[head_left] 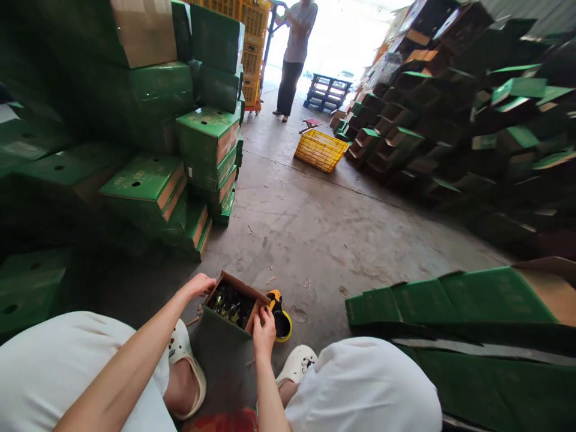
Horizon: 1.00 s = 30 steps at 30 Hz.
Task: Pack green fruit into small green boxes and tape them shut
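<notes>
A small open green cardboard box point(219, 326) stands on the floor between my feet, its brown inside showing. Dark glossy items point(228, 303) with yellowish-green spots fill it; their kind is unclear. My left hand point(201, 285) grips the far left corner of the box by its edge. At the right end, my right hand point(264, 330) has its fingers over a brown end flap and the thumb on the inner side. Just right of the box, close to my right hand, lies a yellow-and-black tape dispenser point(282, 321).
Stacked green boxes point(209, 135) rise on the left. Open boxes point(405, 138) are piled along the right, with flattened green cartons point(454, 300) nearer me. Farther off are a yellow crate point(321, 150), a blue pallet point(327, 93) and a person point(294, 54) beside a trolley of crates point(254, 54).
</notes>
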### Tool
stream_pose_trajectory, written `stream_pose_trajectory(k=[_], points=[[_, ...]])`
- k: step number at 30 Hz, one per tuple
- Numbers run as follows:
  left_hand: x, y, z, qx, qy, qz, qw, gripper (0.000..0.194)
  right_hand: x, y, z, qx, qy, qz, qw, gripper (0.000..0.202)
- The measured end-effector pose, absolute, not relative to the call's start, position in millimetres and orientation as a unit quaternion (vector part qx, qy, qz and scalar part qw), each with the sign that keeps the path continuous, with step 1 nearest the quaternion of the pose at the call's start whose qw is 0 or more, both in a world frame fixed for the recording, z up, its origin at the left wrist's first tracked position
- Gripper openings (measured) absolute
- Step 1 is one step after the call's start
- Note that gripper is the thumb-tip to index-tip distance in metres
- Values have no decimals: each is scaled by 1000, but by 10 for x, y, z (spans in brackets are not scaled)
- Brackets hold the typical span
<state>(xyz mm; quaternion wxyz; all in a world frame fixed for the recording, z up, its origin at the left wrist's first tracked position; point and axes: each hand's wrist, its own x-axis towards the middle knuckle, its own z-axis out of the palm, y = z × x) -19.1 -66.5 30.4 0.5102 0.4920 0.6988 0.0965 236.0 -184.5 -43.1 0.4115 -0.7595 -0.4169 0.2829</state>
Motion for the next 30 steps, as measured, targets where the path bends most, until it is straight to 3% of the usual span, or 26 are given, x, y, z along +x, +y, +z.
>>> stream_pose_trajectory(k=[2,9,12,15,17,20,23,30], points=[[-175,-693,253,490,692,107,519,13,2356,-1847,-423,-775,-444,252,373,49],[74,-691,96,489,729,75,473,91,2296,-1807,-293,-816,-515,179,192,46],[122,-652,101,480,727,66,487,100,2288,-1829,-206,-809,-531,186,173,46],[99,-641,142,460,719,81,515,99,2265,-1914,-156,-785,-553,212,182,50],[62,-642,196,445,705,99,544,95,2240,-1986,-139,-767,-571,242,165,68],[17,-634,314,378,657,131,639,69,2213,-2067,-94,-745,-598,267,128,90],[38,-607,415,316,645,145,681,59,2209,-2085,-1,-736,-617,255,113,79],[230,-492,319,341,703,145,607,27,2185,-1965,97,-759,-616,195,78,53]])
